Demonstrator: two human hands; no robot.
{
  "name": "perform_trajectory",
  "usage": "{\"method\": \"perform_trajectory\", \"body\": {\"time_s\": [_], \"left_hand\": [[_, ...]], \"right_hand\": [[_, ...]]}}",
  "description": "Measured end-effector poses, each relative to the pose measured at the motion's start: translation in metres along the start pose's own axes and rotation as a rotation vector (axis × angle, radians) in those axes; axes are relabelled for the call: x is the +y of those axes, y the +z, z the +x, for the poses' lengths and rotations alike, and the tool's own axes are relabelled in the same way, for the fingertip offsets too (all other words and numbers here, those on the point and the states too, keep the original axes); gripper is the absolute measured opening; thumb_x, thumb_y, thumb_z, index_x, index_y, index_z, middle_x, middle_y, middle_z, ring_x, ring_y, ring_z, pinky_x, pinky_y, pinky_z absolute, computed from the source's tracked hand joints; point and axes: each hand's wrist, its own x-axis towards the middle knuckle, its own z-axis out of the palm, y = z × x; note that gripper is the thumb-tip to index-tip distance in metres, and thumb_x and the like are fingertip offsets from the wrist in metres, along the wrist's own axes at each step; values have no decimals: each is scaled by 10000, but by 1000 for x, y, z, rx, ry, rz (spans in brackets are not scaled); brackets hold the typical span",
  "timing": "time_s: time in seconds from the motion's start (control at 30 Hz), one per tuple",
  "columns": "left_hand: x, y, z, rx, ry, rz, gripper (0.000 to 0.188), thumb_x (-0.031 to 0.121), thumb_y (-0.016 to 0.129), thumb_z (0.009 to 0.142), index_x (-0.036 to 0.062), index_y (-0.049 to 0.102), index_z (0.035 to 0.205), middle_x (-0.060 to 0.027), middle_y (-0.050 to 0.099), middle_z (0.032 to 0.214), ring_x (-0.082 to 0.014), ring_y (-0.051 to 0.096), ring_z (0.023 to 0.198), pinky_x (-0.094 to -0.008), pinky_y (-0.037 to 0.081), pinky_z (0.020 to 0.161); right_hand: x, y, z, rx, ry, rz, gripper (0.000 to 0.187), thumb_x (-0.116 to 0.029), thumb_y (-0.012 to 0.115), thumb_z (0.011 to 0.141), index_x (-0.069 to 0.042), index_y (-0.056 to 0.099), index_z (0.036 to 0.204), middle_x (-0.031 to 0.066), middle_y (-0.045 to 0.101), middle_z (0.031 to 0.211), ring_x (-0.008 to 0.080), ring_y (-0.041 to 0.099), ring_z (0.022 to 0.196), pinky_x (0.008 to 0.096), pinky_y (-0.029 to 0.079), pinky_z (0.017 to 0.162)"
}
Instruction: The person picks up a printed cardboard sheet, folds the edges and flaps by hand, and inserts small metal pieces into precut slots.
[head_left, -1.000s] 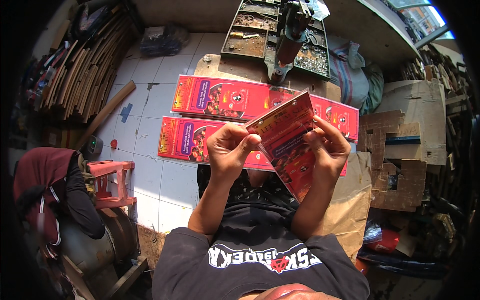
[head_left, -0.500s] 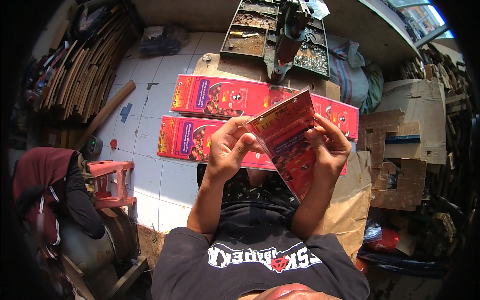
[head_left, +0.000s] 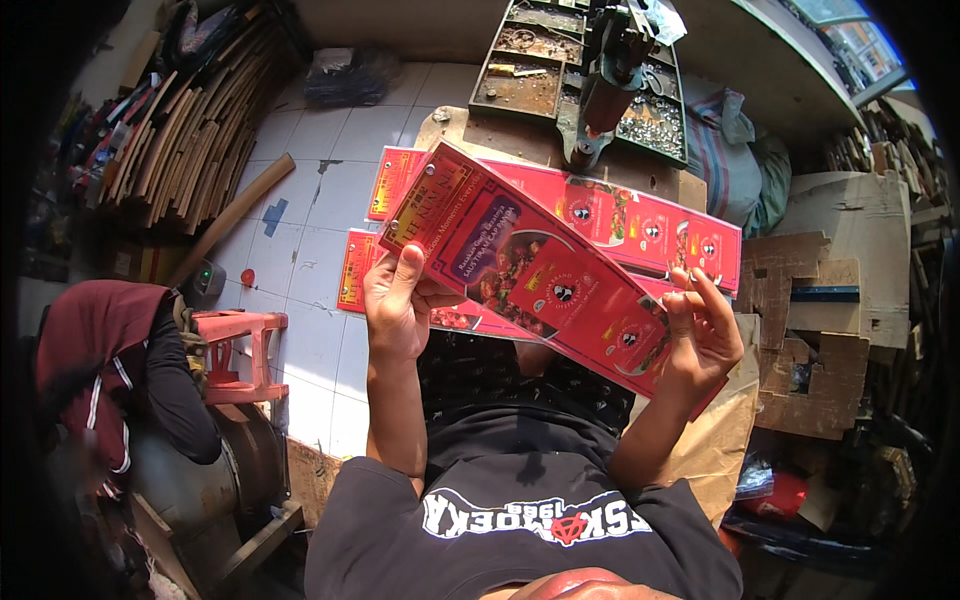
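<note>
A long red printed panel [head_left: 600, 318] with food pictures and metal eyelets at one end slants across the front of me. My left hand [head_left: 402, 303] grips its left end, thumb on the printed face. At the panel's right end my right hand [head_left: 705, 335] is closed, its thumb and bent forefinger together at the upper edge; the exact hold is partly hidden. More red panels of the same kind lie beneath: an upper row [head_left: 690, 232] and a lower row [head_left: 357, 272], partly covered by the held one.
Beyond the panels stands a dark green press machine [head_left: 605, 95] with compartment trays [head_left: 530, 85] of small metal parts. Cardboard [head_left: 820, 340] leans at right and stacked boards [head_left: 190, 130] at left. A red plastic stool [head_left: 240, 355] stands near a maroon cloth [head_left: 100, 335].
The held panel has swung from a steep tilt to a wider slant, its printed face turned toward me. My left hand has moved left onto its end, and my right hand slightly right and down.
</note>
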Motion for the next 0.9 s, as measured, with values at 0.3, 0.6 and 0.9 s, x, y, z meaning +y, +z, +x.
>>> {"method": "perform_trajectory", "body": {"time_s": [0.3,0.6,0.9], "left_hand": [[6,-46,25,318,74,-117,349,293,493,984,-26,560,1108,-161,678,925,-247,701,737,-393,617,681],[-5,-29,46,361,25,309,680,320,562,955,-38,199,1406,-153,651,959,-245,683,701,-363,595,632],[35,31,8,146,353,963,538,165,629,920,-9,407,1378,-34,614,646,-49,543,555,-190,429,539]], "right_hand": [[14,-31,-7,102,-187,-171,344,104,653,813,37,611,1148,156,675,973,162,647,857,284,505,804],[51,-9,-9,-323,202,-73,306,15,694,824,-11,659,1127,71,692,907,97,638,792,238,501,713],[78,0,-4,-389,489,30,279,-3,654,861,1,642,1140,67,698,913,92,652,825,229,522,739]]}}
